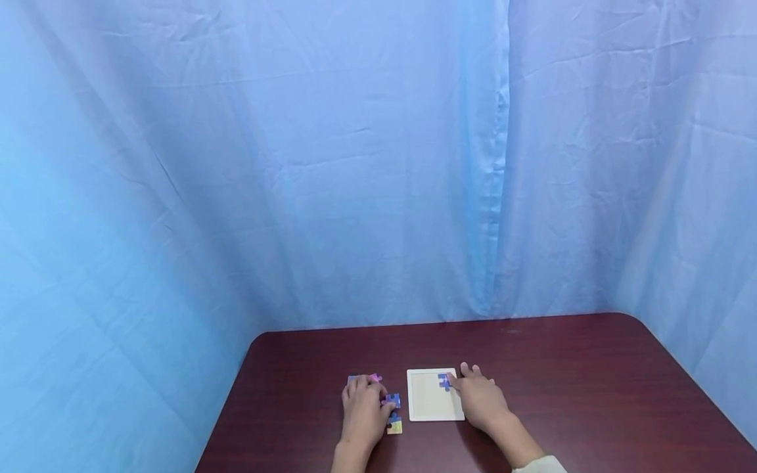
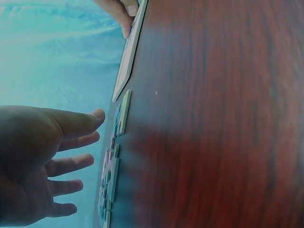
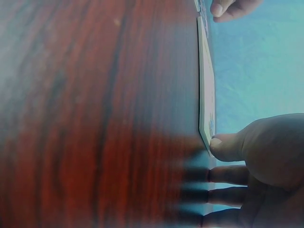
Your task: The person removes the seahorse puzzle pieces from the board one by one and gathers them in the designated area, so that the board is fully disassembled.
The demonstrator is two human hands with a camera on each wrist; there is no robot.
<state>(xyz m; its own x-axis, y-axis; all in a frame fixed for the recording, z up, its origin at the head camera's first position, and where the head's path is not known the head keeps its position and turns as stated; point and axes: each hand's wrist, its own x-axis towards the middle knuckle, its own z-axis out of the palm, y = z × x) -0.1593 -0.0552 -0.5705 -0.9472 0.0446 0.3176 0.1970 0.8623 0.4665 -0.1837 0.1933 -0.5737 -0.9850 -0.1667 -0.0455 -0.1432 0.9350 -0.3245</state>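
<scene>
A square cream puzzle tray (image 1: 424, 401) with a white rim lies on the table. One blue and pink jigsaw piece (image 1: 443, 380) sits in its far right corner. My right hand (image 1: 481, 399) is at the tray's right side, its thumb at that piece and the other fingers stretched out beyond the rim. To the tray's left, my left hand (image 1: 363, 412) hovers low over several loose jigsaw pieces (image 1: 393, 400), partly covering them. In the left wrist view its fingers (image 2: 71, 165) are spread and apart from the pieces. A yellow piece (image 1: 394, 428) lies nearest me.
The dark red wooden table (image 1: 568, 381) has rounded far corners. Blue curtains (image 1: 367, 164) hang behind it and along both sides. A light sleeve (image 1: 541, 465) shows on the right arm.
</scene>
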